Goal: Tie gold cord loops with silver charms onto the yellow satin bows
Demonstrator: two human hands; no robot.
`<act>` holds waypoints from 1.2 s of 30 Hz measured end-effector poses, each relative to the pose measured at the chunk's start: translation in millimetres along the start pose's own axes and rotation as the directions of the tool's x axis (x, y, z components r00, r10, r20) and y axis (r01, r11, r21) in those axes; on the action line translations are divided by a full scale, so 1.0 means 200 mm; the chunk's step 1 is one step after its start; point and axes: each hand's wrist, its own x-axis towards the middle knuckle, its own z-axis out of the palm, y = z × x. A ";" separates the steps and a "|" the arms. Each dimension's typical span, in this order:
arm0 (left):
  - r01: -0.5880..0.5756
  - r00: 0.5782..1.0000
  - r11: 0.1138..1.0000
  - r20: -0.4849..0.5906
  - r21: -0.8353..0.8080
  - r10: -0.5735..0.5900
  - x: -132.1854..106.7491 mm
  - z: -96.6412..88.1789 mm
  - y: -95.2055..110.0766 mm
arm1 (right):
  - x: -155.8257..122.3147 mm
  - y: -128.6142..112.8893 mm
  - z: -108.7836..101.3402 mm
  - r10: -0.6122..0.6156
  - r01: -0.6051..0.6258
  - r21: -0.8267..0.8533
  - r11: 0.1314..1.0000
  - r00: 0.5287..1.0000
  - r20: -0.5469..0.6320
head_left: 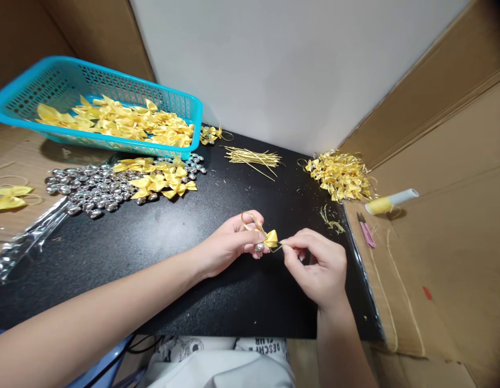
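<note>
My left hand (229, 245) pinches a small yellow ribbon bow (271, 238) with a silver bell (259, 247) under it and a gold cord loop (252, 220) rising above the fingers. My right hand (318, 264) is closed in a pinch on the gold cord end (283, 247) just right of the bow. Both hands hover over the black mat (161, 242), near its middle front.
A turquoise basket (72, 81) of yellow bows sits back left. Silver bells (92, 188) and loose bows (161, 180) lie before it. Cut gold cords (252, 157) lie at the back, finished bows (341, 175) back right. A thread spool (389, 202) and pink snips (366, 230) rest on cardboard.
</note>
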 end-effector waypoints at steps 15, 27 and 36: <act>-0.057 0.998 0.992 -0.034 0.108 0.061 0.01 0.00 0.00 | 0.01 -0.02 -0.01 -0.028 0.030 -0.073 0.997 0.999 0.031; -0.065 0.998 0.994 0.006 0.083 0.065 0.00 0.01 -0.03 | 0.01 -0.03 0.00 -0.022 0.023 -0.030 0.999 1.000 0.018; -0.096 0.995 0.994 0.030 0.048 0.095 0.00 0.02 -0.04 | 0.00 -0.04 0.05 0.072 -0.071 0.112 0.991 0.997 -0.004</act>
